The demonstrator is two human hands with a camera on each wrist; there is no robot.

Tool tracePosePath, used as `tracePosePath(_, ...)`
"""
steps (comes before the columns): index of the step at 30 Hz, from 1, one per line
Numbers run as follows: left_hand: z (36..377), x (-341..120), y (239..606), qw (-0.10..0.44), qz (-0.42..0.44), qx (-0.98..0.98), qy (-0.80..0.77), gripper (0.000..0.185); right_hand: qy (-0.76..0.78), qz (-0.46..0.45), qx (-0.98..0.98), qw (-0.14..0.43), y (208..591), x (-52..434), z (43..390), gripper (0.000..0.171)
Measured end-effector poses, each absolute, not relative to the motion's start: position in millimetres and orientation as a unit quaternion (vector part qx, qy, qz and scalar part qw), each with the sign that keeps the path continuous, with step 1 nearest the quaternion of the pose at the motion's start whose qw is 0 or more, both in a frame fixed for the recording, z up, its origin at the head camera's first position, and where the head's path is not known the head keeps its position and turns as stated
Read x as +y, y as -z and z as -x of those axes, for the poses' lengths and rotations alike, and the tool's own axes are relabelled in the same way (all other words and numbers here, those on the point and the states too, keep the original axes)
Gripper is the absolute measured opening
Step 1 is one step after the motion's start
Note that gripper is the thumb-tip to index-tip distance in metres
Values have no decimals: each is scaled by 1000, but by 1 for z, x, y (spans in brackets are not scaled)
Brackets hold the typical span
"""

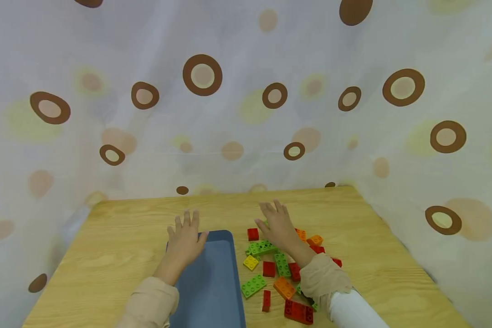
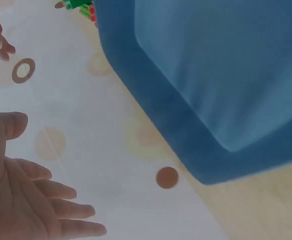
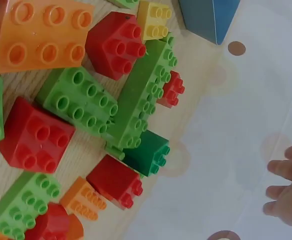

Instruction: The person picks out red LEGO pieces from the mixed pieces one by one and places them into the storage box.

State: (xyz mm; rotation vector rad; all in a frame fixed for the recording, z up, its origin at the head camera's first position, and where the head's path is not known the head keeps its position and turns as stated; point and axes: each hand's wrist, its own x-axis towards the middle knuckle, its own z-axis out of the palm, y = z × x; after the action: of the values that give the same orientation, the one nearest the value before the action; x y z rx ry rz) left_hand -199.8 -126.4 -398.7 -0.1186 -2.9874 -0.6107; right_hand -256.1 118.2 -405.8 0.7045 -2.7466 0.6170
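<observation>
The shallow blue plastic tray (image 1: 213, 282) lies nearest, at 6 o'clock on the wooden table (image 1: 119, 228). The left hand (image 1: 185, 239) rests released over its far rim. The right hand (image 1: 279, 226), fingers spread, seemingly grasping nothing, hovers over the coloured plastic building bricks (image 1: 270, 269) at 3 o'clock of the tray; its sleeve could sweep bricks aside.

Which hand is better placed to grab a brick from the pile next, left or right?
Probably the right hand: it hovers open directly over the brick pile, with the long green brick at its wrist. The left hand is open over the blue tray's far corner, away from the bricks.
</observation>
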Motion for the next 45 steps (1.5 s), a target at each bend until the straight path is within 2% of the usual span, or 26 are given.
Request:
tracePosePath(4,194,-144,404,36,18,-978,203,67,-242,-256,-921,165,410,110,264,49)
tracePosePath(7,187,-159,412,30,3,-978,207,67,-261,-273,-911,165,415,104,269,48)
tracePosePath(17,167,-198,447,-17,-25,-958,284,67,-269,-287,-918,52,439,94,286,45)
tracePosePath(25,158,-199,467,-2,-18,-943,333,64,-257,-257,-931,-39,455,94,297,42)
tracePosePath(29,154,-202,475,7,-23,-942,334,64,-242,-257,-934,-63,464,91,300,40)
tracePosePath(39,149,-203,482,15,-10,-924,382,63,-202,-246,-946,-66,478,89,303,36)
tracePosePath(45,150,-204,482,24,-6,-925,378,62,-185,-273,-944,-28,482,88,309,18)
